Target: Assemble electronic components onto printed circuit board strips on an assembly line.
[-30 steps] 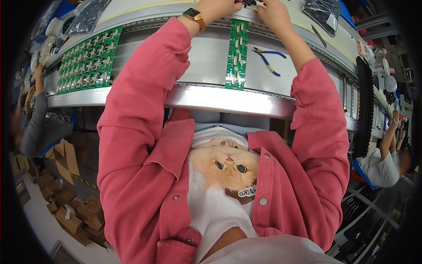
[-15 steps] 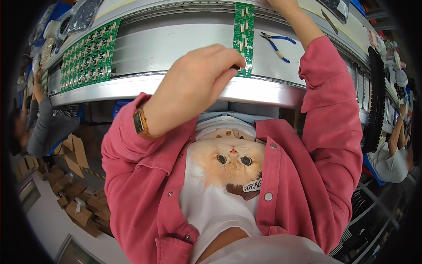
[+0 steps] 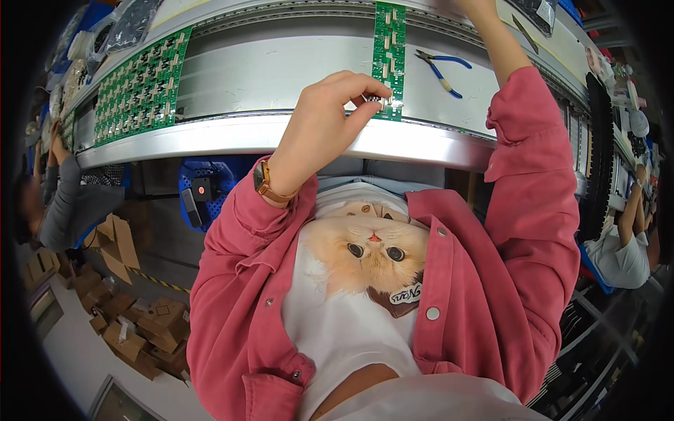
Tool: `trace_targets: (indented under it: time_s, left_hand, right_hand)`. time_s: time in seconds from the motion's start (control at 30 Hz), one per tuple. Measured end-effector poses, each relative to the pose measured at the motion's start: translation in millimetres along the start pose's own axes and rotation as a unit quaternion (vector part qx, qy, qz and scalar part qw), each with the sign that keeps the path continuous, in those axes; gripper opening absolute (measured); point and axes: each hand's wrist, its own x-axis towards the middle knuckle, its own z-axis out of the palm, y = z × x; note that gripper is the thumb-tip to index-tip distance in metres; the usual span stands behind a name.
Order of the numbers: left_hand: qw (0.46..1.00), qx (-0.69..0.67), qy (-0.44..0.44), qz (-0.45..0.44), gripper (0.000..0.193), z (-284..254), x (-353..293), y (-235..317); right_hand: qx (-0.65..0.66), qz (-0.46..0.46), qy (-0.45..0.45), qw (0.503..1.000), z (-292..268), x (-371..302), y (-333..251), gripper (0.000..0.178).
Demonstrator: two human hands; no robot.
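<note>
My left hand [image 3: 324,121], with a watch at the wrist, is over the near end of a narrow green circuit board [image 3: 388,67]. Thumb and index finger pinch a small dark-and-silver electronic component [image 3: 374,99], partly hidden by the fingers. Pale connectors stand along the board, which lies across the metal rails. My right hand [image 3: 480,8] reaches past the far rail, to the right of the board. Its fingers are cut off by the top edge of the picture, so what they do is hidden.
Blue-handled cutting pliers [image 3: 444,72] lie right of the narrow board. A wide panel of populated green boards [image 3: 140,88] sits on the rails at left. Tweezers [image 3: 524,34] rest beyond the far rail. Co-workers sit at both sides, one in a grey sleeve [image 3: 70,193].
My left forearm has swung right and the fingers have turned, showing more of the small component over the board. My right hand has shifted rightward and farther out of the picture.
</note>
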Motion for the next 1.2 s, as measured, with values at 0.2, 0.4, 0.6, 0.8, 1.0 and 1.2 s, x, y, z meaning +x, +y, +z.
trace_targets:
  time_s: [0.2,0.4,0.6,0.8,1.0,1.2]
  left_hand:
    - [0.999,-0.019,-0.004,-0.034,0.018,0,3,2]
    - [0.997,-0.030,0.005,-0.066,0.019,3,-1,-5]
    - [0.998,-0.034,-0.018,-0.049,0.021,3,0,-4]
    - [0.995,-0.069,0.061,-0.047,0.019,1,-4,-14]
    - [0.996,-0.005,0.084,0.044,0.018,-1,2,-24]
    - [0.998,-0.044,0.053,-0.005,0.019,-2,-1,-18]
  right_hand:
    - [0.040,0.059,-0.007,0.997,5,3,23,0.017]
    - [0.082,0.135,-0.070,0.985,5,3,30,0.018]
    - [-0.009,0.255,-0.147,0.956,-4,12,58,0.017]
    - [0.276,0.158,-0.197,0.927,-31,-34,-24,0.017]
    - [0.213,0.089,-0.321,0.918,-94,-124,-145,0.023]
    - [0.167,0.065,-0.269,0.946,-79,-151,-146,0.018]
